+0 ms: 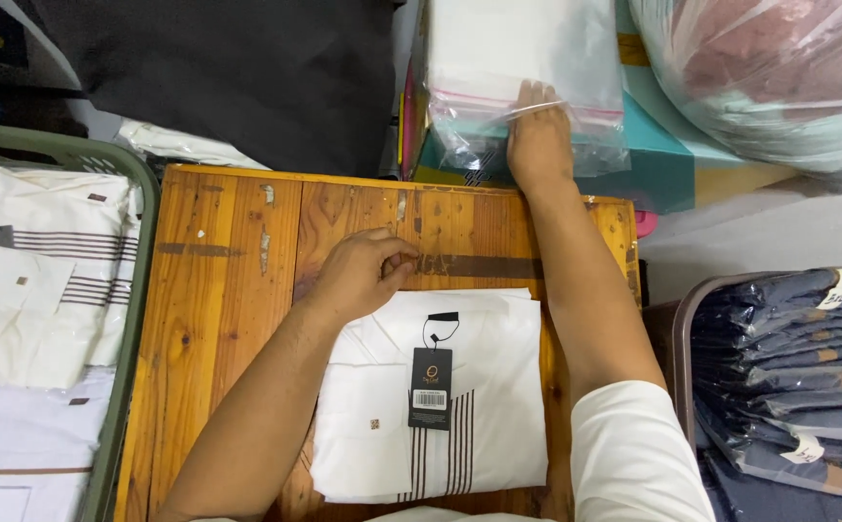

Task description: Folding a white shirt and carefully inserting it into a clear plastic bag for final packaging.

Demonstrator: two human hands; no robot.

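Your right fingers (535,100) lie flat and spread on a clear plastic bag (522,68), pressing without gripping; your left fingers (394,259) curl loosely at the far edge of the folded white shirt (498,387), clasping nothing. Beneath them spreads the wooden worktop (228,290). Left of your left fingers sits a green basket (131,319) of white shirts. Just nearer than them hangs the shirt's black tag (430,387).

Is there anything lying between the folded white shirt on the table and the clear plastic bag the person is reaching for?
Nothing visible does. Between the folded white shirt and the clear plastic bag lies only bare wooden table. The right hand already touches the bag; the left hand rests at the shirt's top edge.
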